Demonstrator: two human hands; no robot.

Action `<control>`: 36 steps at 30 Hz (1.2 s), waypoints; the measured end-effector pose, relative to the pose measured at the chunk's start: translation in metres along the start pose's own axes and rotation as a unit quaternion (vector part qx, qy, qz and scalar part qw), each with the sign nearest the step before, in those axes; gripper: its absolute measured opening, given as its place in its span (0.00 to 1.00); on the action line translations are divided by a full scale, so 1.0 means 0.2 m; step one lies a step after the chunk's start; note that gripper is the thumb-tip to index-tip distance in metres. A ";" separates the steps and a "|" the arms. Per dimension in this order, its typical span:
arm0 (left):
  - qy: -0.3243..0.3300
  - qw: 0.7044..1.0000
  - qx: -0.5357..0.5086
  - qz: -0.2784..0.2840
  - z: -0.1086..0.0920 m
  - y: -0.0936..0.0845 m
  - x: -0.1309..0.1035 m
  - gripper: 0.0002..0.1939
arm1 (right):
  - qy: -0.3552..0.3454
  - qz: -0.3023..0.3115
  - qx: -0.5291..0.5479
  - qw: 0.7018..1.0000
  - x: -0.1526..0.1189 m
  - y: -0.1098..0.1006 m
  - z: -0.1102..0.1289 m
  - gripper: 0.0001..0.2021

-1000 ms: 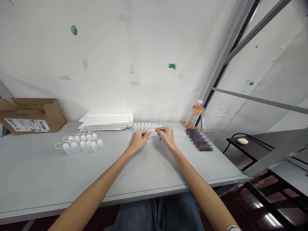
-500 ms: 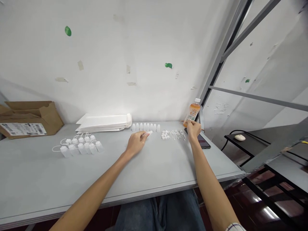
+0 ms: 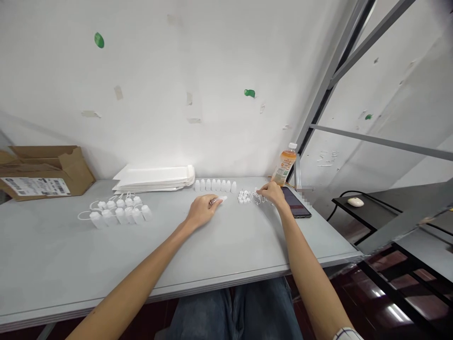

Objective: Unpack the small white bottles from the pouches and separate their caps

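My left hand (image 3: 202,209) is closed around a small white bottle (image 3: 223,198), whose tip sticks out past the fingertips to the right. My right hand (image 3: 272,192) is over the pile of white looped straps (image 3: 260,198), thumb and fingers pinched together; what they hold, if anything, is too small to tell. Small white caps (image 3: 244,197) lie just left of the straps. Behind my left hand stands a row of white bottles (image 3: 213,185). At the left, several capped white bottles (image 3: 120,216) with looped straps stand in rows.
An open cardboard box (image 3: 76,172) is at the far left. White envelopes (image 3: 154,178) are stacked against the wall. An orange drink bottle (image 3: 284,166) and a phone (image 3: 295,203) are at the right, near a metal frame (image 3: 318,101).
My right hand has moved left and a little down, from in front of the drink bottle to the straps. My left hand has barely moved and still holds the bottle.
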State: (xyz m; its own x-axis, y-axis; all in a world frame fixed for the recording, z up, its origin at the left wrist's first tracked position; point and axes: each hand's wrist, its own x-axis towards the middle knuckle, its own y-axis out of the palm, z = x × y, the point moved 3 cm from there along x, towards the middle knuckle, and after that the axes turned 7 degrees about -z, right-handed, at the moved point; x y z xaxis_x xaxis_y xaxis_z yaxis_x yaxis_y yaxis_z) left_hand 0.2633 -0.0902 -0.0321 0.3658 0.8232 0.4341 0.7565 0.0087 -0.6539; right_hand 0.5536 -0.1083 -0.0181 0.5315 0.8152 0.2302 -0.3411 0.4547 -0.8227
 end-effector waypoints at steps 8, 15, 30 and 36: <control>-0.009 1.000 -0.014 -0.009 0.01 0.00 0.00 0.16 | 0.016 -0.026 0.018 0.999 -0.04 -0.07 0.04 0.06; -0.051 0.996 -0.073 0.016 0.03 0.01 0.01 0.17 | -0.102 0.026 0.249 0.963 -0.13 -0.02 0.23 0.17; -0.022 0.990 -0.136 -0.008 -0.01 -0.01 0.00 0.29 | -0.178 0.053 0.335 0.924 -0.21 -0.02 0.38 0.20; -0.015 0.994 -0.110 -0.012 0.00 -0.01 0.00 0.28 | -0.179 -0.059 0.160 0.969 0.01 -0.09 0.25 0.12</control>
State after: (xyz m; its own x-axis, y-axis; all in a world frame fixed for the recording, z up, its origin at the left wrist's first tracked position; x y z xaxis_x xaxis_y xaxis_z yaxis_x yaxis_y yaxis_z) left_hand 0.2615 -0.0896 -0.0312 0.3320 0.8408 0.4276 0.8667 -0.0929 -0.4902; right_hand 0.5231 -0.0970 0.0237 0.2982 0.7970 0.5253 -0.5485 0.5935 -0.5890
